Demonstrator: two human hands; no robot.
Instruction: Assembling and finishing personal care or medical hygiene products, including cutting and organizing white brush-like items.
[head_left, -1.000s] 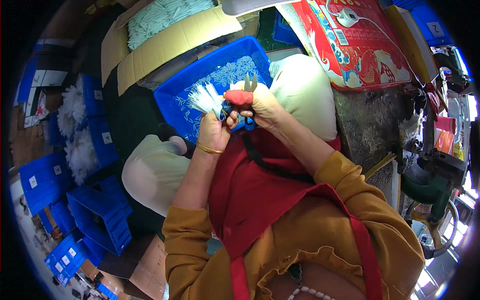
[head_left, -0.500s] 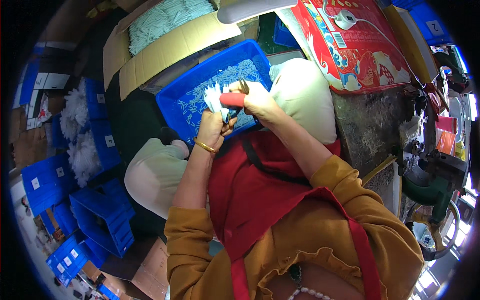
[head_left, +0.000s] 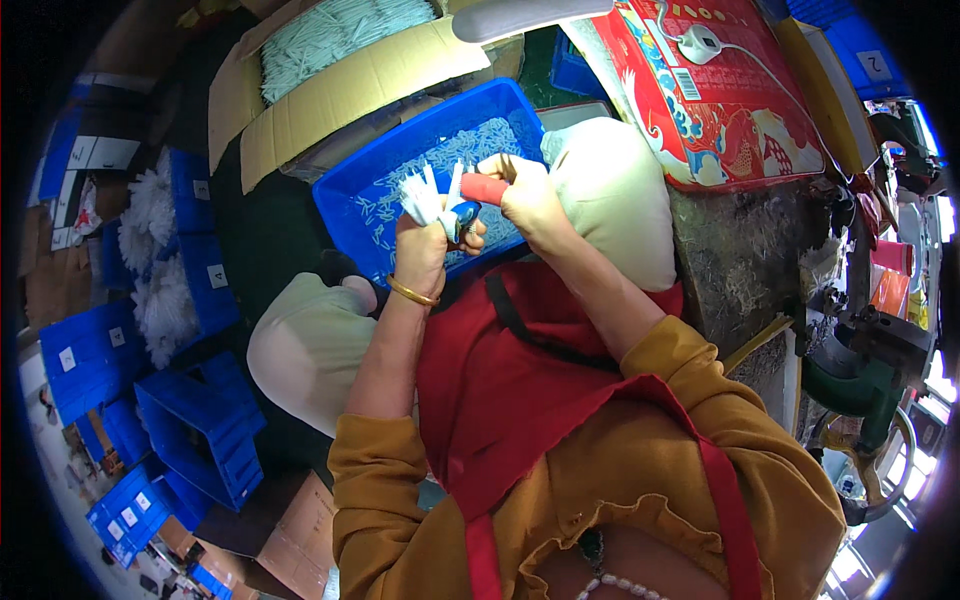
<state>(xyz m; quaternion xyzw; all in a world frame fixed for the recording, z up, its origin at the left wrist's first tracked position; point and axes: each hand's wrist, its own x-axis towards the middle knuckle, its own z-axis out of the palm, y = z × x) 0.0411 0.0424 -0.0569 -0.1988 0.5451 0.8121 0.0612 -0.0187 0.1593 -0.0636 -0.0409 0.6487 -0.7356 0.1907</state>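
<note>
Our left hand (head_left: 418, 250) grips white sticks (head_left: 420, 200) over the blue tub (head_left: 400, 147), their tips pointing away from us. Just to their right is our right hand (head_left: 533, 205); we cannot tell what it holds.

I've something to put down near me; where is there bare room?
The red patterned mat looks free below the white device, left of its cord. The dark worktop between right knee and green machine has room among fine scraps. Crowded: the blue tub, strewn with white pieces beneath the left hand, white bundle and right hand.
</note>
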